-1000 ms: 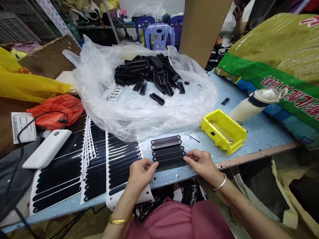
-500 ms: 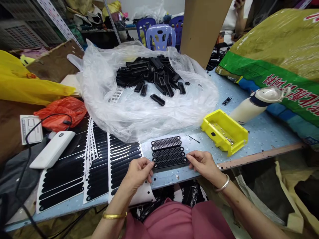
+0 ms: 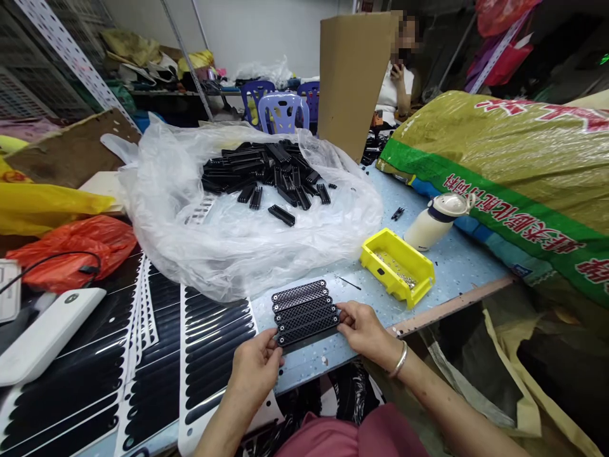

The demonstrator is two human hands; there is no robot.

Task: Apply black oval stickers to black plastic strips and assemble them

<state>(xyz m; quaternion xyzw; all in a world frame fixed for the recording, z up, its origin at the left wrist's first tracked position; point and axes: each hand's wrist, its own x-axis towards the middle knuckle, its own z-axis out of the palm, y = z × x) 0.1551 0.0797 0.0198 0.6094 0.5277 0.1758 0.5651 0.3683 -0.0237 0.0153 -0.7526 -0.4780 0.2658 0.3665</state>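
Several black cross-hatched strips (image 3: 304,312), with a small metal-rimmed hole at each end, lie side by side in a close row on the blue speckled table. My left hand (image 3: 257,368) has its thumb and index finger closed at the left end of the nearest strip. At the opposite ends, my right hand (image 3: 364,331) pinches the right side of the nearest strips, its fingertips touching them. Just behind the row is a thin dark rod (image 3: 349,283). To the right stands a yellow bin (image 3: 419,293) with small metal pieces inside.
Clear plastic sheeting (image 3: 190,254) bears a heap of black slotted parts (image 3: 257,168). Sheets of black adhesive strips (image 3: 216,349) and a white power bank (image 3: 52,330) lie left. A cream bottle (image 3: 425,225) and large printed sack (image 3: 504,152) stand right. A person (image 3: 397,82) sits beyond the cardboard (image 3: 352,82).
The gap between the far strips and the near ones has closed, leaving them in one row. Both hands stay at the strips' ends. My view has turned right and up.
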